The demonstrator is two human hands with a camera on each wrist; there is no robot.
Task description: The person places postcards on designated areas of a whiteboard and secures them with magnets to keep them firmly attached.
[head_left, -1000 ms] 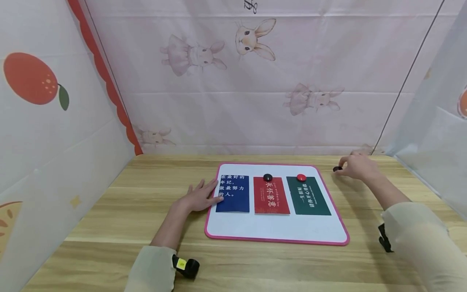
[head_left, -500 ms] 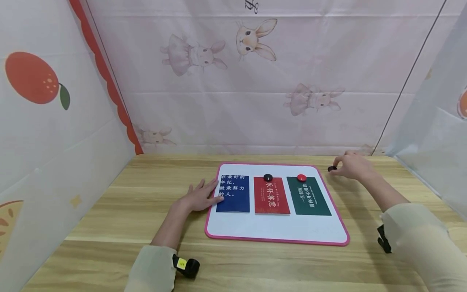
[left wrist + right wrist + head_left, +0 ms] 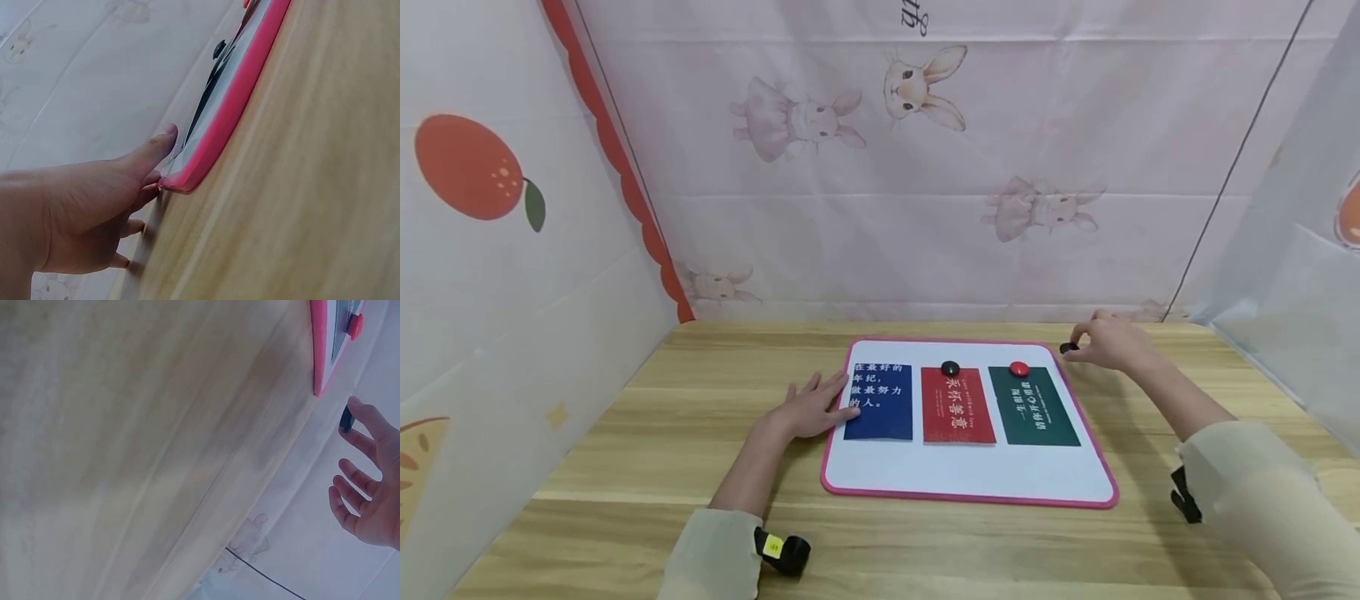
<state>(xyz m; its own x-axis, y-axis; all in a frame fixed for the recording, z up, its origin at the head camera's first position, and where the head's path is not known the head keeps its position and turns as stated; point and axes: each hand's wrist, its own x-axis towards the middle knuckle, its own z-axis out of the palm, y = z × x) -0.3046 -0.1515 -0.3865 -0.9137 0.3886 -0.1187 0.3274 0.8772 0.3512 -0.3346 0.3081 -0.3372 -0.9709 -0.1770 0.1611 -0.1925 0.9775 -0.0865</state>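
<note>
Head view shows a pink-rimmed whiteboard [image 3: 970,479] lying on the wooden worktop [image 3: 625,467] at centre frame, with three cards in a row. The red card [image 3: 958,408] has a black magnet [image 3: 951,367] at its top edge and the green card [image 3: 1033,406] a red magnet [image 3: 1018,367], so two look pinned. The blue card [image 3: 880,400], at the left, has none and seems the one left to fix. The left hand [image 3: 808,408] rests flat, fingers straight, on that card's left edge. The right hand [image 3: 1108,343], at the board's upper right corner, pinches a small black magnet [image 3: 1067,348] in its fingertips. White Chinese text on the blue card reads roughly "在最好的年纪,做最努力的人"; the other cards' writing is too small to read.
</note>
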